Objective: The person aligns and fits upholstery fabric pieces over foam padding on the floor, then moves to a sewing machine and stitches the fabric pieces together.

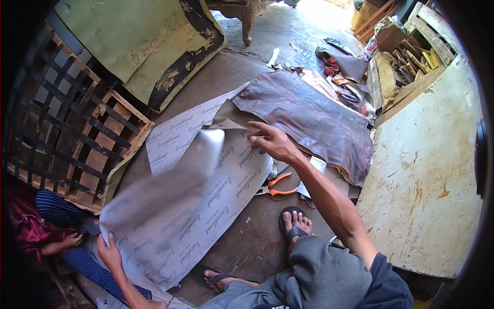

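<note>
A large leatherette-like sheet [226,185], with white backing printed "Excellent", spreads across the floor before me. One part of it is lifted and folded over, blurred by motion, showing a plain greyish-brown side. My left hand [109,253] grips its near-left edge, thumb on top and fingers partly hidden. At the far edge, my right hand [272,142] hovers with fingers apart and appears to hold nothing. Beyond it lies a dark, worn, purplish-brown leather-like piece [309,110]. Orange-handled pliers [278,185] rest on the floor below my right forearm.
Left stands a wooden frame with black webbing [77,134]; behind it leans a worn greenish padded panel [134,41]. A pale scuffed board [422,180] borders the right. Scraps [345,77] and a box of wood pieces [411,59] lie farther back. Another person's hand [69,242] is at lower left.
</note>
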Demonstrator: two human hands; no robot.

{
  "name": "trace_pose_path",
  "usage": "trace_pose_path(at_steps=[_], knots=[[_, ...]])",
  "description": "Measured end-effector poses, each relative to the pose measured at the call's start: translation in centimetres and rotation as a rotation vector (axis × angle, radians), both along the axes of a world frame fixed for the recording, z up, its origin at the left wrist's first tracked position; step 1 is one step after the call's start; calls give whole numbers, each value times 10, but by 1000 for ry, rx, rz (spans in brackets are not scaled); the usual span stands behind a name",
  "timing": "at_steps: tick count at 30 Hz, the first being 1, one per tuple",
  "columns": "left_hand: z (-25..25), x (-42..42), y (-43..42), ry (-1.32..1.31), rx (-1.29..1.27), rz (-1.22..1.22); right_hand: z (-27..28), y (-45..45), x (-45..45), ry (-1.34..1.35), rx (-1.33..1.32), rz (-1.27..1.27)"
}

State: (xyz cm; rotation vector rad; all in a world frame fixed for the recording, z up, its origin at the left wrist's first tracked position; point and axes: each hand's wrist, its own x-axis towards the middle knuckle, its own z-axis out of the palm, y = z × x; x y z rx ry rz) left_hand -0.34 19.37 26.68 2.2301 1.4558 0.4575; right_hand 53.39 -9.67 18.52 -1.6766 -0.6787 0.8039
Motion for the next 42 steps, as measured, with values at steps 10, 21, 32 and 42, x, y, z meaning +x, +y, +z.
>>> trace_pose_path(at_steps=[10, 21, 32, 42], knots=[[-121, 131, -230, 221, 287, -647, -73, -110, -19, -127, -342, -201], [-134, 119, -191, 170, -142, -578, -112, -86, -18, -457, -302, -343], [-110, 125, -171, 105, -384, -548, -128, -93, -55, -528, -283, -227], [-117, 120, -170, 164, -310, -630, -96, -93, -26, -661, -381, -414]])
